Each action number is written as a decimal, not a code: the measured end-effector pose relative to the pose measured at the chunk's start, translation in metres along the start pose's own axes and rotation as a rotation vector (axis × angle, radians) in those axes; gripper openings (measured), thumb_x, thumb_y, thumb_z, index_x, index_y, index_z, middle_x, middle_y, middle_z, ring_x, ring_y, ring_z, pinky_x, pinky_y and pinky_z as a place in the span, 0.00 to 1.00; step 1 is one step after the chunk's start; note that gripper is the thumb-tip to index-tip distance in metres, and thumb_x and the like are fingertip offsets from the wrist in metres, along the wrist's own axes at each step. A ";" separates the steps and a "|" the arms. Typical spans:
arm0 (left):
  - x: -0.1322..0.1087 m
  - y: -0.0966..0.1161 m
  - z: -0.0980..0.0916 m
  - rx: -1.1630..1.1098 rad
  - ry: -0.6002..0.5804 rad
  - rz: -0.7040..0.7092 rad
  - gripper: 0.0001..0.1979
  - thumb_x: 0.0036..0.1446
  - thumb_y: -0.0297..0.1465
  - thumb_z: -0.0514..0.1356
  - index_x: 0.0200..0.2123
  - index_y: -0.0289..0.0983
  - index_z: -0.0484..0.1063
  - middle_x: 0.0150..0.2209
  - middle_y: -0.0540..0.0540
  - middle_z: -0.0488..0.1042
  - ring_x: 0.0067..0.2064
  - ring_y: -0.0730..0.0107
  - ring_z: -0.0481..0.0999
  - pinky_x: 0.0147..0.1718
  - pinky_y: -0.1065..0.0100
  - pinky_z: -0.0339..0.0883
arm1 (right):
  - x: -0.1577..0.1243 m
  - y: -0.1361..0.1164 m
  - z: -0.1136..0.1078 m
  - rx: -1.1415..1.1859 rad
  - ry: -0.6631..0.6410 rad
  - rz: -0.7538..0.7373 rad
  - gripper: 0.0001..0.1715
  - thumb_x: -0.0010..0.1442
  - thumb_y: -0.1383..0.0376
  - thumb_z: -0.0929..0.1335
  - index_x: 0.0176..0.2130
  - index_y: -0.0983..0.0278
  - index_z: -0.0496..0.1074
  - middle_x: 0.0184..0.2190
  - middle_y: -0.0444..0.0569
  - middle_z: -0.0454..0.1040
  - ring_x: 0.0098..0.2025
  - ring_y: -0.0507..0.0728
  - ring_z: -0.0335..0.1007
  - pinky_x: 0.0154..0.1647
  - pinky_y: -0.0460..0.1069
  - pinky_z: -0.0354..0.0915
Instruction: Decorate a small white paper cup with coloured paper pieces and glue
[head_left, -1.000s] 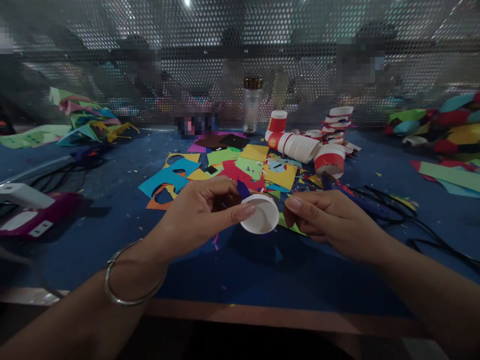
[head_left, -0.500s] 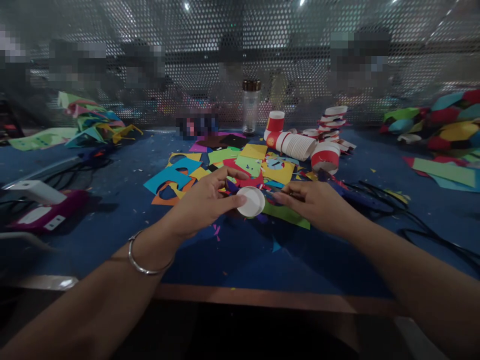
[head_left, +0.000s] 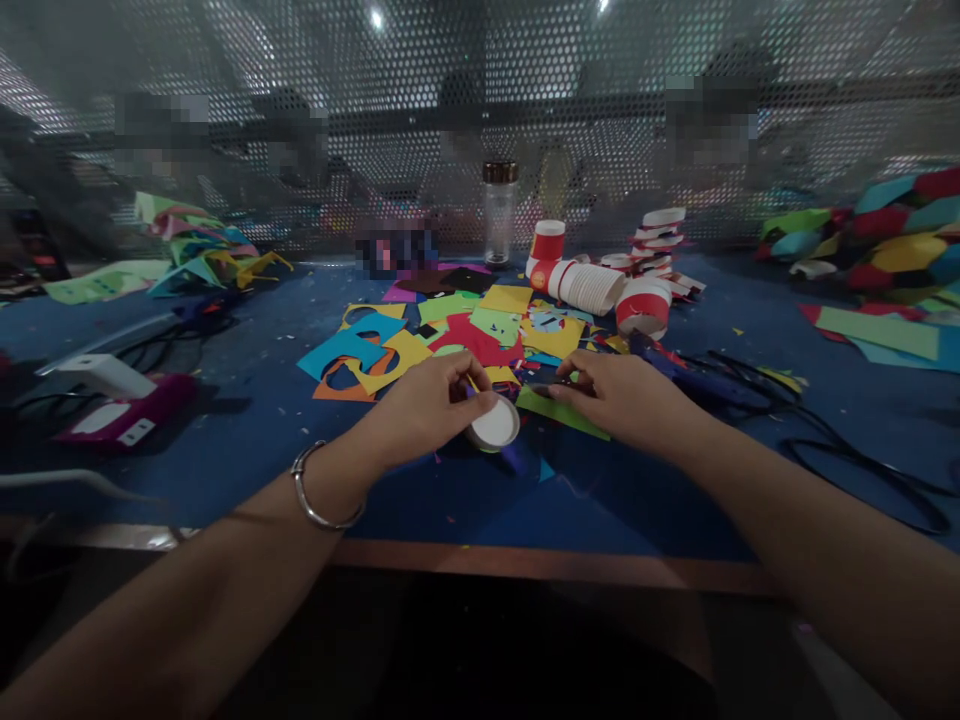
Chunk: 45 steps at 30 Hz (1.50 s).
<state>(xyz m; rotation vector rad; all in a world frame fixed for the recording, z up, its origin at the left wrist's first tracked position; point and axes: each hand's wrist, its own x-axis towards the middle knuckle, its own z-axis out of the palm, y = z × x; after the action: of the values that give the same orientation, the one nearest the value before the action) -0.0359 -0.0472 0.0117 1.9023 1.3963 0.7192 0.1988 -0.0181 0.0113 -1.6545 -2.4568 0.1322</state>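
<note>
In the head view my left hand (head_left: 433, 405) pinches a shallow round white piece (head_left: 495, 426), which looks like the cut-off bottom of a paper cup. The thumb rests on its rim, and a blurred purple strip (head_left: 514, 459) shows just below it. My right hand (head_left: 626, 390) is a little to the right, its fingers drawn together over a green paper sheet (head_left: 561, 412). Something small and dark shows at those fingertips, but I cannot make out what it is. A yellow sheet with round cut-outs (head_left: 390, 366) lies beyond my left hand.
Paper scraps cover the middle of the blue table (head_left: 262, 470). Behind them are stacked paper cups (head_left: 592, 288) and a clear bottle (head_left: 498, 225). A purple power strip (head_left: 142, 415) is on the left; black cables (head_left: 817, 440) run on the right. People sit beyond the perforated screen (head_left: 405, 60).
The white piece has tilted and come slightly lower and left with my left hand. My right hand has moved slightly left and stays apart from it. The view has shifted a little.
</note>
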 end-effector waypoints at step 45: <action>0.096 0.009 -0.058 0.367 0.355 0.364 0.07 0.54 0.30 0.63 0.26 0.39 0.69 0.26 0.49 0.71 0.32 0.66 0.70 0.35 0.63 0.60 | -0.002 0.004 0.000 -0.203 0.036 -0.068 0.16 0.68 0.57 0.63 0.40 0.64 0.73 0.36 0.58 0.79 0.37 0.64 0.77 0.32 0.52 0.61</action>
<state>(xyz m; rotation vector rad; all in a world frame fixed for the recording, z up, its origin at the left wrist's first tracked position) -0.0475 0.0534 0.0600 2.4482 1.4853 1.0772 0.2027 -0.0185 0.0102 -1.6291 -2.5686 -0.1595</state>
